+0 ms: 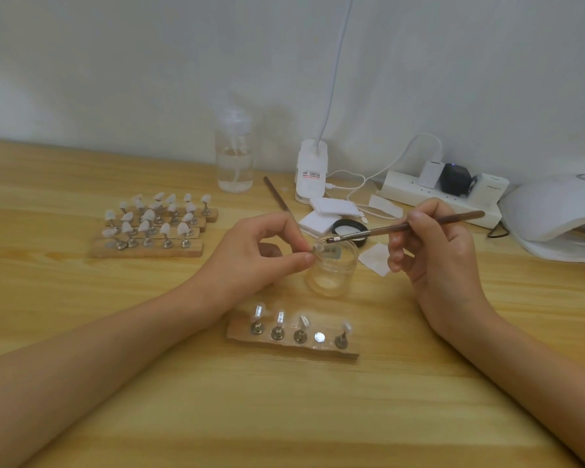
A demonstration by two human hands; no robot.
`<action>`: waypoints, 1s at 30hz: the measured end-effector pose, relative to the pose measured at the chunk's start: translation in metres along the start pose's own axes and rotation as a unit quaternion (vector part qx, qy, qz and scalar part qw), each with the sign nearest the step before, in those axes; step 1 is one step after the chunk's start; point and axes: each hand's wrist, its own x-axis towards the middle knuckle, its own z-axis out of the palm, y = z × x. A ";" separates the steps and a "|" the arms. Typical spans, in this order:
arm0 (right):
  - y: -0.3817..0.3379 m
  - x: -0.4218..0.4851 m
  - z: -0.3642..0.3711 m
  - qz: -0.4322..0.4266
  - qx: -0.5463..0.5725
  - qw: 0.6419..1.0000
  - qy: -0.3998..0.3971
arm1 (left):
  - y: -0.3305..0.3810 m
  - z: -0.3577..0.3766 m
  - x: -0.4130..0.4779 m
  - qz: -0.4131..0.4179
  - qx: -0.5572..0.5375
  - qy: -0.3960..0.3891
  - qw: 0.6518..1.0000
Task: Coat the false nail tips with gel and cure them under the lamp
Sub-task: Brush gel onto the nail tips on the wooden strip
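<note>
left hand point(257, 253) pinches nail tip point(319, 248) by its stand point(332, 254) | right hand point(434, 255) pinches brush point(385, 230) at 3 o'clock | tip light, brittle (judged): hold stand only

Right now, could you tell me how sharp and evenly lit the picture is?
Head view: soft, even light, faint shadows; the wooden table bows at its far edge from the wide lens; the clear nail tip the left hand pinches over the clear glass jar is blurred; the brown-handled brush in the right hand is sharper.
</note>
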 end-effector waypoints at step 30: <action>0.002 0.000 0.002 -0.023 -0.014 0.999 -0.032 | 0.004 0.002 0.000 -0.019 -0.013 -0.008 1.000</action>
